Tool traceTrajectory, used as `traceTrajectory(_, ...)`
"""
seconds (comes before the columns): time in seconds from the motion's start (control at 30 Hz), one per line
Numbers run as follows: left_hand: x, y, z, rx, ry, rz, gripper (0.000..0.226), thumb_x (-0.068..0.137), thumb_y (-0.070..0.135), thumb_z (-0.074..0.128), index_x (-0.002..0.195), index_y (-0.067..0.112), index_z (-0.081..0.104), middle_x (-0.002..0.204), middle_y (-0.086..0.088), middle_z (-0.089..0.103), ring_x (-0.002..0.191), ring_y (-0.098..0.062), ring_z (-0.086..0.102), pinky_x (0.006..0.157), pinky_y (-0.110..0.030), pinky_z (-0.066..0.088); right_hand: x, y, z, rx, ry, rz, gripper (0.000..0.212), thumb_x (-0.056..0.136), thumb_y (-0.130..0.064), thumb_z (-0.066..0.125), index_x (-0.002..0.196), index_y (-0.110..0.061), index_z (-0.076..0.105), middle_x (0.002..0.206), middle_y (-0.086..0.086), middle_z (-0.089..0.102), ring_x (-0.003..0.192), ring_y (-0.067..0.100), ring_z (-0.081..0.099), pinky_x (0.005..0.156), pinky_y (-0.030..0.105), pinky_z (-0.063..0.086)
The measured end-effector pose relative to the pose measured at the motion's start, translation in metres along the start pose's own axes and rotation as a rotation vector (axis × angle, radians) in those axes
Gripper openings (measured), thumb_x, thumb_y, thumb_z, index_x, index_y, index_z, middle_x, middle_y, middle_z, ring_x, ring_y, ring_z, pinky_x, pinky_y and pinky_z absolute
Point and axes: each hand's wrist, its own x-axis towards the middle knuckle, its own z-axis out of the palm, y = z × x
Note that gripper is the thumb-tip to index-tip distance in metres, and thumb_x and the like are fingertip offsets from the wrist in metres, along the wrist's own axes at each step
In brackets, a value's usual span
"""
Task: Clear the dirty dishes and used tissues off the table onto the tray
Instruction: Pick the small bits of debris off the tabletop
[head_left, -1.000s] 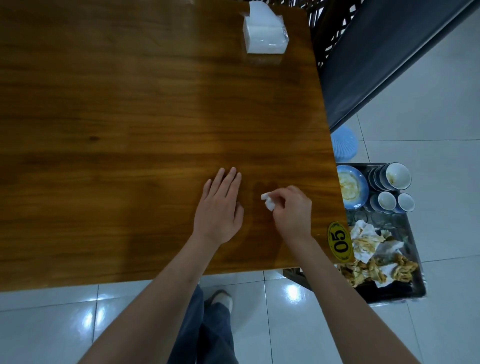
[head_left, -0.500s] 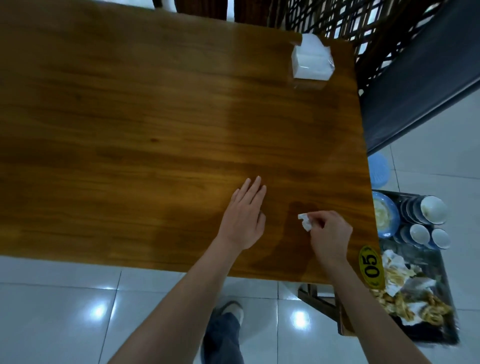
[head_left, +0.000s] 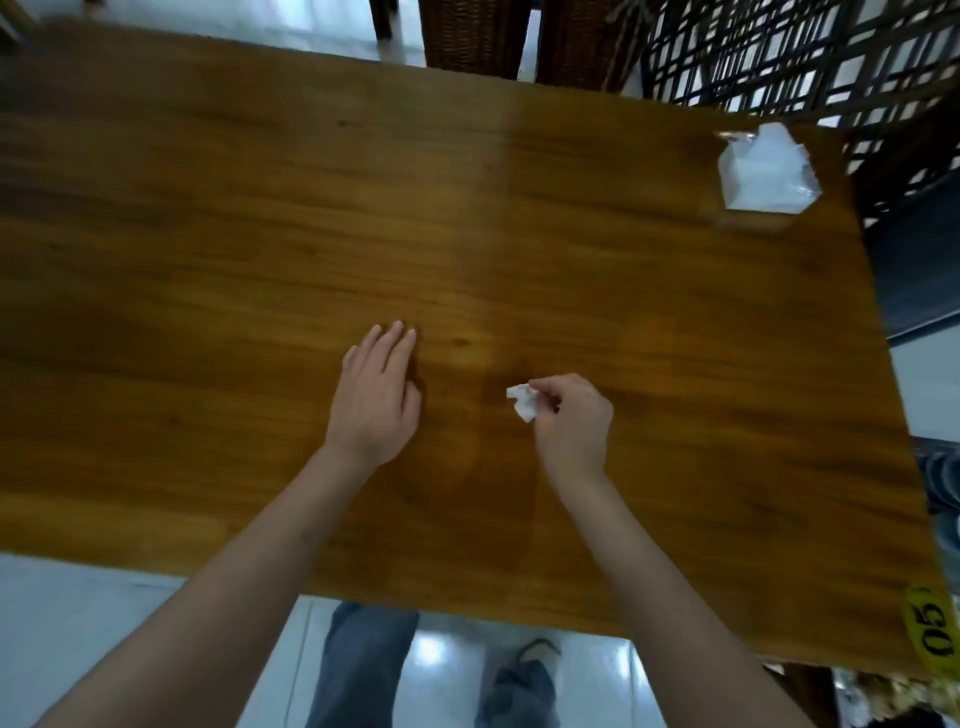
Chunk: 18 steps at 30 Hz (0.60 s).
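Your right hand (head_left: 571, 426) is pinching a crumpled tissue (head_left: 523, 404) in curled fingertips over the table (head_left: 208, 234), while your left hand (head_left: 376, 397) is lying flat, fingers extended.

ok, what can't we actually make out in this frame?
- Tray: head view, cut off by the right edge; its load can't be read.
- Tissue: mostly hidden by the right hand; size unknown.
- Left hand: palm down, so whether it touches the table is unclear.
- Tissue box: blurred, no detail.
- Sticker: clipped at the edge.
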Motion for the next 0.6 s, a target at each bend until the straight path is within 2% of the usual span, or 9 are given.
traceTrajectory(0.13, 0.018, -0.043, -0.012, 0.048, -0.022, 0.05, 0.051, 0.092, 0.02, 0.047, 0.141, 0.009, 0.038, 0.146, -0.011, 0.039, 0.139, -0.028, 0.028, 0.112, -0.04, 0.014, 0.01, -0.039, 0.04, -0.003, -0.016, 0.025, 0.021, 0.091, -0.005, 0.055, 0.106, -0.007, 0.069, 0.104, 0.005, 0.067, 0.098, 0.018, 0.059, 0.087, 0.035, 0.051)
traceTrajectory(0.2, 0.032, -0.057, -0.017, 0.072, -0.052, 0.062, 0.052, 0.091, 0.023, 0.043, 0.141, 0.009, 0.038, 0.146, -0.011, 0.04, 0.138, -0.029, 0.03, 0.111, -0.042, 0.016, 0.025, -0.056, 0.052, -0.009, 0.017, 0.036, 0.021, 0.092, -0.006, 0.054, 0.107, -0.006, 0.068, 0.106, 0.006, 0.066, 0.1, 0.018, 0.059, 0.087, 0.032, 0.05)
traceTrajectory(0.3, 0.041, -0.069, -0.018, 0.1, -0.102, 0.106, 0.057, 0.089, 0.032, 0.034, 0.141, 0.009, 0.037, 0.147, -0.01, 0.039, 0.138, -0.029, 0.029, 0.111, -0.042, 0.017, 0.05, -0.076, 0.066, -0.029, 0.084, 0.105, 0.023, 0.092, -0.006, 0.053, 0.111, -0.005, 0.067, 0.111, 0.007, 0.063, 0.104, 0.018, 0.057, 0.082, 0.019, 0.043)
traceTrajectory(0.43, 0.041, -0.074, -0.016, 0.081, -0.114, 0.134, 0.06, 0.088, 0.036, 0.029, 0.141, 0.01, 0.038, 0.146, -0.01, 0.039, 0.138, -0.029, 0.029, 0.111, -0.044, 0.018, 0.065, -0.088, 0.083, -0.104, 0.118, 0.259, 0.024, 0.093, -0.006, 0.053, 0.113, -0.007, 0.066, 0.114, 0.008, 0.062, 0.105, 0.018, 0.056, 0.075, 0.017, 0.042)
traceTrajectory(0.6, 0.044, -0.074, -0.018, 0.054, -0.098, 0.133, 0.059, 0.088, 0.034, 0.027, 0.14, 0.009, 0.041, 0.145, -0.011, 0.042, 0.137, -0.03, 0.032, 0.11, -0.045, 0.02, 0.043, -0.089, 0.096, -0.201, -0.051, -0.012, 0.023, 0.092, -0.005, 0.051, 0.107, -0.007, 0.069, 0.108, 0.006, 0.064, 0.103, 0.016, 0.053, 0.08, 0.017, 0.035)
